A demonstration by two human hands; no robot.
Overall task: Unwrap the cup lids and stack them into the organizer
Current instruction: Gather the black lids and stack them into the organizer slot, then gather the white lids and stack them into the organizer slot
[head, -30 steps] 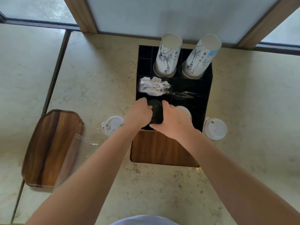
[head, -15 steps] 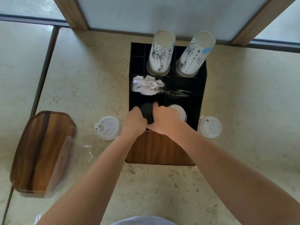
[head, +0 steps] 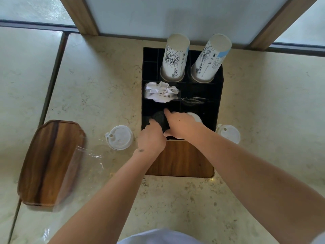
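A black organizer (head: 219,95) with a wooden front stands on the marble counter. In its near left compartment sits a stack of black cup lids (head: 159,118). My left hand (head: 151,140) grips the stack's near left side and my right hand (head: 182,125) holds its right side, forefinger stretched over the top. White lids (head: 195,117) show in the near right compartment, partly hidden by my right hand. One white lid (head: 120,137) lies on the counter left of the organizer, another white lid (head: 229,133) on the right.
Two upside-down paper cup stacks (head: 175,57) (head: 210,59) stand in the organizer's back. White napkins (head: 161,91) fill a middle compartment. A wooden tray (head: 47,162) lies at the left with clear plastic wrap (head: 91,157) beside it. A window frame runs behind.
Both hands have stayed on the black lid stack in the near left compartment; my right forefinger now stretches over its top. The camera has shifted slightly.
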